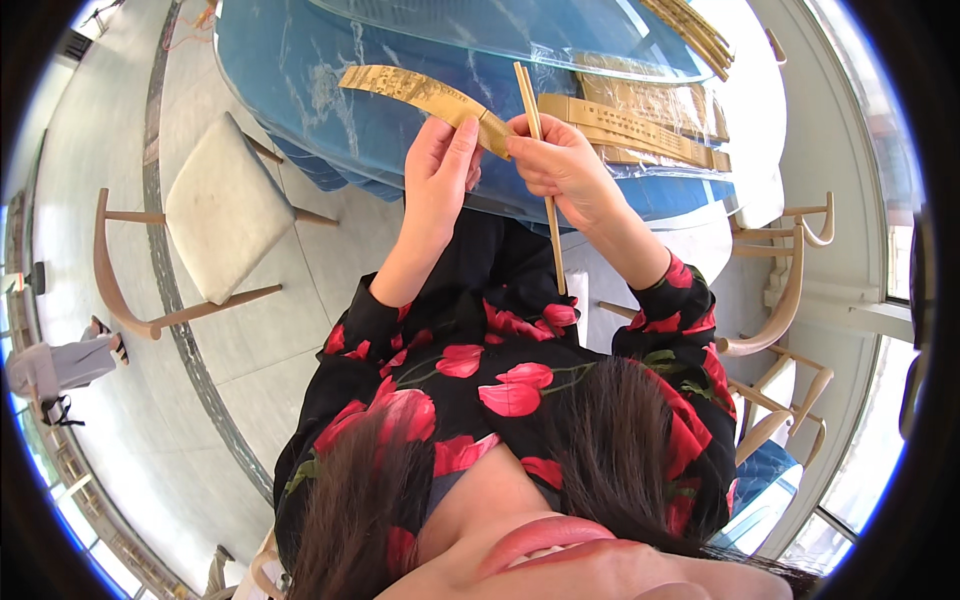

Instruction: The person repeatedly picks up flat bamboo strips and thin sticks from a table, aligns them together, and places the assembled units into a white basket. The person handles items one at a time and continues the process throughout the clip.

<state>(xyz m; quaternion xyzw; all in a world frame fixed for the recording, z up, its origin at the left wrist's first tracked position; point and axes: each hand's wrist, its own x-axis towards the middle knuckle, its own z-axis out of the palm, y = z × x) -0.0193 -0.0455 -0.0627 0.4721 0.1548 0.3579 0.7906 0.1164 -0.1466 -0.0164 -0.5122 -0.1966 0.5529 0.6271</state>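
Observation:
My left hand (437,175) is closed on a long gold paper chopstick sleeve (405,88), its thumb pressed on the sleeve near one end. The sleeve curves up and away to the left above the table edge. A pair of pale wooden chopsticks (556,245) stands nearly upright in my right hand (568,168), passing through its closed fingers. The thumb and fingertips of that hand also touch the near end of the sleeve. Right of it lie several flat gold sleeves (640,132) on clear plastic wrapping. More chopsticks (692,35) lie together at the far right of the table.
The round table (285,85) has a blue cover under clear plastic, and a glass disc (500,25) on top. A cushioned wooden chair (228,210) stands at the left. Other wooden chairs (785,290) stand at the right. A person (70,365) is at the far left.

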